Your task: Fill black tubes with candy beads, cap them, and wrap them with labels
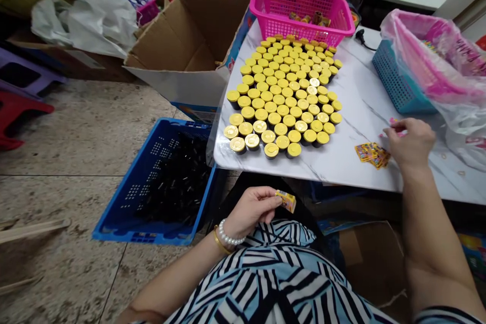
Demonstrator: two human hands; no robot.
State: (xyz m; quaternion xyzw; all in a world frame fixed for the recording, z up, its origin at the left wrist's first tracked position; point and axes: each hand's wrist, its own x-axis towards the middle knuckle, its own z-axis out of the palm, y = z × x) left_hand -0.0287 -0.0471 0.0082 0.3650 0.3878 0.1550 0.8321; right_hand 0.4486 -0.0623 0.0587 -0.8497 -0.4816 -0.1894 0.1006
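Observation:
My left hand (260,205), in front of my body below the table edge, pinches a small yellow printed packet (286,201) between thumb and fingers. On the right of the table my right hand (412,143) has its fingertips drawn together at some small pink pieces (393,120); what lies between the fingertips is partly hidden. Left of that hand lies a small pile of yellow printed cards (372,154), overlapping one another. Many small dark cups with yellow lids (283,110) stand close together across the left half of the table.
A pink basket (261,25) stands at the table's back. To the right is a blue basket (402,78) with a pink, plastic-lined one on it. A blue crate (110,212) of black pieces and an open cardboard box (170,81) stand left of the white table (360,116).

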